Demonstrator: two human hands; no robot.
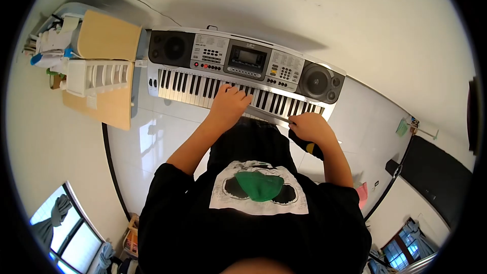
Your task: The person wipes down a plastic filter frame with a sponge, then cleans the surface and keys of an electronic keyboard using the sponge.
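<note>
A silver electronic keyboard (213, 73) stands in front of me, with a small display (247, 57) in its middle and a row of black and white keys. My left hand (231, 104) lies over the middle keys, its fingers bent and spread, holding nothing. At the front edge, by the right-end keys, is my right hand (309, 126), its fingers curled together. A black thing with a yellow patch (310, 148) shows just below that hand; whether the hand grips it cannot be made out. The right fingertips are partly hidden.
Left of the keyboard, a light wooden desk (114, 111) bears a white rack (104, 77) and piled papers (53, 43). A wall (264, 5) rises behind the keyboard. Shiny white tiles (152, 144) cover the floor. A blackboard-like dark panel (436, 172) is at far right.
</note>
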